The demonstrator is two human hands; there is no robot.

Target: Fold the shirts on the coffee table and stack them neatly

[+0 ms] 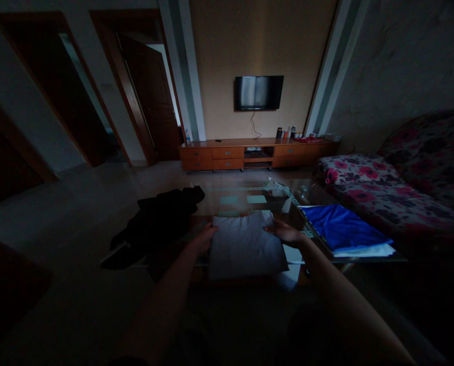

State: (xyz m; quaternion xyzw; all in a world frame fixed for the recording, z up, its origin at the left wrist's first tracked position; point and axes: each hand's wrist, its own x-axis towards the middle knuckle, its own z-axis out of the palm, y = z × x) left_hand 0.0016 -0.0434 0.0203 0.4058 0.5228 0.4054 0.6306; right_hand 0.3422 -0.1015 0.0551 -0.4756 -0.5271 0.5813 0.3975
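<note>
A folded grey cloth garment hangs between my hands above the near edge of the glass table. My left hand grips its upper left edge, and my right hand pinches the upper right edge. The garment's exact kind cannot be made out in the dim light. To the left, a heap of black clothing lies on the table, partly over its edge. Right of my right hand rests a folded blue garment on top of something white.
Beyond the table runs a low wooden TV cabinet with bottles on it, below a wall-mounted television. A sofa with a floral cover stands at the right. A small glass dish sits on the table's far right.
</note>
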